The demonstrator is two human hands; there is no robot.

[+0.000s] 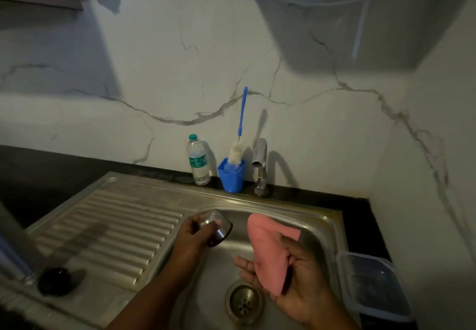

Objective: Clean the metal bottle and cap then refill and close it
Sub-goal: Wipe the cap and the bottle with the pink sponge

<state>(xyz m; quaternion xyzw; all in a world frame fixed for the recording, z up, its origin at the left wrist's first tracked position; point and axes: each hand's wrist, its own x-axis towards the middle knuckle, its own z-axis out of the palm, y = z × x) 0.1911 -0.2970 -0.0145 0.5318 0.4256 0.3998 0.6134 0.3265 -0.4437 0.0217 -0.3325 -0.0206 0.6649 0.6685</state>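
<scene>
The left hand point(192, 229) grips the metal cap point(217, 228), fingers and thumb curled round its cylindrical wall; the cap is tilted, with its open end turned down and to the right, and it is held above the left part of the sink basin point(319, 229). The right hand point(296, 275) grips a pink sponge point(268, 249), the thumb pressed on its upper face and the fingers curled beneath it; the sponge stands apart from the cap, to its right, over the middle of the basin. The drain point(244, 302) lies below and between the two hands at the basin floor. The ribbed drainboard point(116, 229) extends to the left of the basin. A dark round object point(55, 280) rests on the drainboard near its front left corner; what it is cannot be told. A blurred metallic cylinder point(15, 247) stands at the far left edge just beside that object; it may be the bottle, but the view does not settle this. On the dark surface point(51, 172) behind the sink, a clear plastic water bottle point(198, 161) with a green cap stands upright, just beside a blue cup point(231, 176). A bottle brush point(240, 128) with a blue handle stands in the cup, bristles down, leaning against the marble wall point(154, 72). The tap point(260, 166) stands to the right of the cup. A clear plastic container point(373, 286) sits on the surface to the right of the basin.
</scene>
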